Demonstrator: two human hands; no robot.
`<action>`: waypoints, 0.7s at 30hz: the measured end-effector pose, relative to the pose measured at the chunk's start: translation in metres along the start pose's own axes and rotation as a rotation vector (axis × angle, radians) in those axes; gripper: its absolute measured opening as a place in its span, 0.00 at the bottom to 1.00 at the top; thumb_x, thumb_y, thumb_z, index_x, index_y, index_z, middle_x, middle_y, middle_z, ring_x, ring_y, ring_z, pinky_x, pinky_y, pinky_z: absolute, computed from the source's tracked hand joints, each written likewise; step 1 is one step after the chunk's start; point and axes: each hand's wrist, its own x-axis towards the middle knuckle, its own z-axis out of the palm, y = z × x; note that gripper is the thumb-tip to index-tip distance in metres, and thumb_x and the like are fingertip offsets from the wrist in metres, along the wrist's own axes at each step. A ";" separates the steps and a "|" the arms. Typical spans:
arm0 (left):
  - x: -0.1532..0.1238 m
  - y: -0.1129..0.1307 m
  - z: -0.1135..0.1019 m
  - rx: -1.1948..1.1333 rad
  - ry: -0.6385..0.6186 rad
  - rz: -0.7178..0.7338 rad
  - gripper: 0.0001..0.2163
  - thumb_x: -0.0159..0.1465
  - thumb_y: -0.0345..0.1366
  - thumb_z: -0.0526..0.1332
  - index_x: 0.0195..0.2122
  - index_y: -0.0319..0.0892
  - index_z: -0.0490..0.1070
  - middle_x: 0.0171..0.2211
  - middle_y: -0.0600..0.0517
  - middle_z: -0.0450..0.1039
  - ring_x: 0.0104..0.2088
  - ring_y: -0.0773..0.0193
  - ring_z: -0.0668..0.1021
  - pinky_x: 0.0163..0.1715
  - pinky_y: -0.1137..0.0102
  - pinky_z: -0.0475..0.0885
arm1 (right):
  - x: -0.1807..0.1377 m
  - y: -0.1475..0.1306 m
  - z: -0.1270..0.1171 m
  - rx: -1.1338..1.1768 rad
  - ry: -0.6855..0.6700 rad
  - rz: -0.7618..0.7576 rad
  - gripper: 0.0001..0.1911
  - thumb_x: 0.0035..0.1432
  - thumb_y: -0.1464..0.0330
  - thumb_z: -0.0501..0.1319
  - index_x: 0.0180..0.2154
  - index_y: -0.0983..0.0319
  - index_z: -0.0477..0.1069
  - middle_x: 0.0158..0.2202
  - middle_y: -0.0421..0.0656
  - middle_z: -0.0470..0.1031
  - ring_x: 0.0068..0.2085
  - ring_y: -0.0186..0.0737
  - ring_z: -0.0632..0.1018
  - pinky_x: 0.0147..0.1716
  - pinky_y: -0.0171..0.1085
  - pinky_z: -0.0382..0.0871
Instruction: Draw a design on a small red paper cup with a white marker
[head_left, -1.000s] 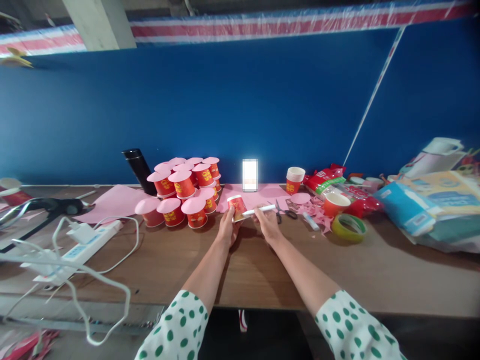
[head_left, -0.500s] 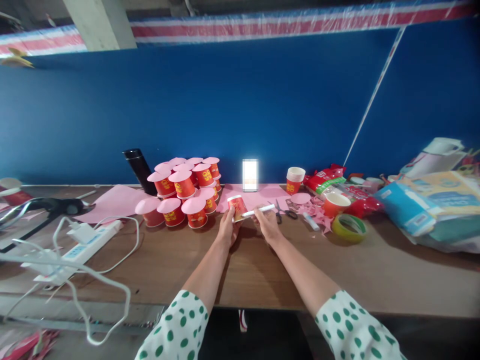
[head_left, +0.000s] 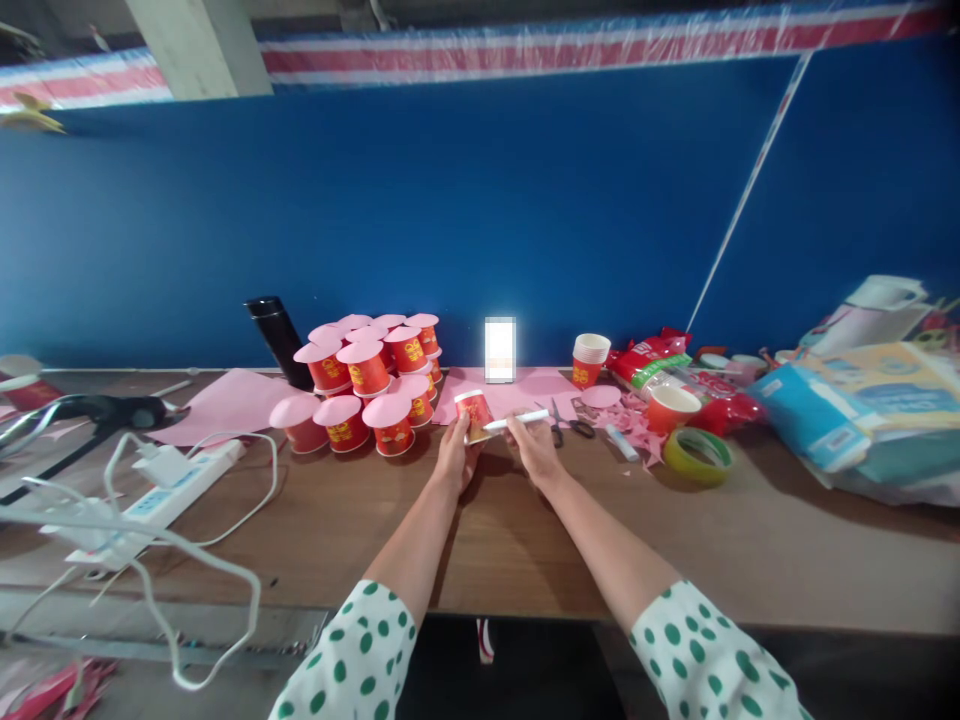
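My left hand [head_left: 454, 452] is closed round a red paper cup [head_left: 473, 411] with gold print, held tilted just above the wooden table [head_left: 480, 520]. My right hand [head_left: 534, 446] grips a white stick-shaped tube [head_left: 517, 420], its tip touching the cup's rim. Both hands work over a pink paper sheet [head_left: 517, 392]. Left of them stands a pile of several red cups capped with pink paper discs [head_left: 365, 380].
Scissors [head_left: 562, 424], pink scraps, a red cup [head_left: 671, 408] and a green tape roll [head_left: 697, 453] lie to the right, with bags behind. A cup stack [head_left: 589, 360], a lit phone [head_left: 499, 349] and a black flask [head_left: 277, 340] stand at the blue wall. A power strip [head_left: 161, 490] with cables lies left.
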 end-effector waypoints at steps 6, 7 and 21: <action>0.001 -0.001 -0.001 0.001 0.005 -0.008 0.16 0.52 0.44 0.68 0.36 0.39 0.71 0.30 0.51 0.76 0.32 0.63 0.78 0.39 0.68 0.71 | 0.000 0.002 -0.001 0.010 -0.001 -0.002 0.12 0.50 0.58 0.60 0.26 0.60 0.68 0.20 0.38 0.70 0.20 0.32 0.68 0.18 0.31 0.59; 0.001 -0.001 -0.001 0.000 0.005 -0.009 0.17 0.51 0.44 0.68 0.36 0.39 0.71 0.30 0.51 0.76 0.32 0.64 0.78 0.39 0.68 0.71 | 0.000 0.002 0.000 0.011 -0.002 -0.001 0.12 0.50 0.58 0.60 0.26 0.60 0.68 0.20 0.38 0.70 0.20 0.32 0.68 0.18 0.31 0.59; 0.002 -0.002 -0.002 -0.015 0.009 -0.010 0.16 0.52 0.43 0.68 0.36 0.38 0.72 0.30 0.51 0.76 0.32 0.65 0.78 0.39 0.68 0.72 | 0.000 -0.001 -0.001 -0.001 0.034 0.005 0.12 0.51 0.58 0.60 0.24 0.60 0.67 0.20 0.38 0.68 0.20 0.31 0.66 0.18 0.31 0.56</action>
